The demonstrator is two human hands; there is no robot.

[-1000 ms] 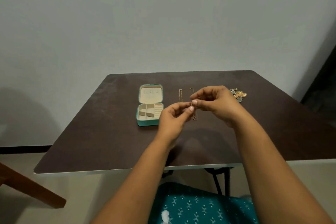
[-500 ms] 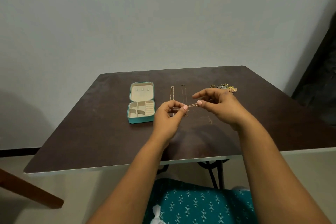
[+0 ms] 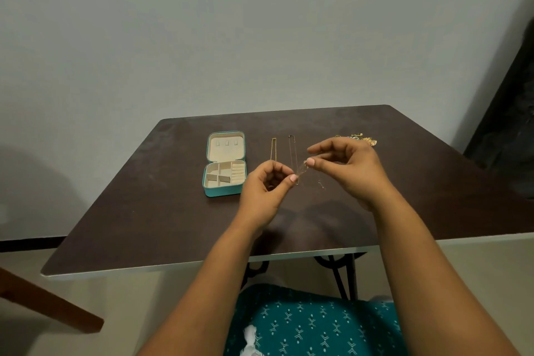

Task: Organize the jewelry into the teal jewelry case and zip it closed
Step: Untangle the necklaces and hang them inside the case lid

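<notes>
The teal jewelry case (image 3: 223,191) lies open on the dark table, cream compartments showing and lid tilted back. My left hand (image 3: 267,188) and my right hand (image 3: 346,166) hover just right of the case, each pinching an end of a thin gold chain (image 3: 302,172) stretched between the fingertips. A small bit of that chain dangles below my right hand. Two more gold chains (image 3: 273,149) lie straight on the table behind my hands. A heap of gold jewelry (image 3: 362,138) sits farther back, partly hidden by my right hand.
The dark brown table (image 3: 144,211) stands against a plain grey wall, its white front edge close to my lap. A wooden bar (image 3: 49,302) juts in at the lower left. Black metal table legs (image 3: 341,272) show under the tabletop.
My hands have drawn apart, pulling the thin chain out between them. The view has shifted, so the table sits a bit lower and to the left.
</notes>
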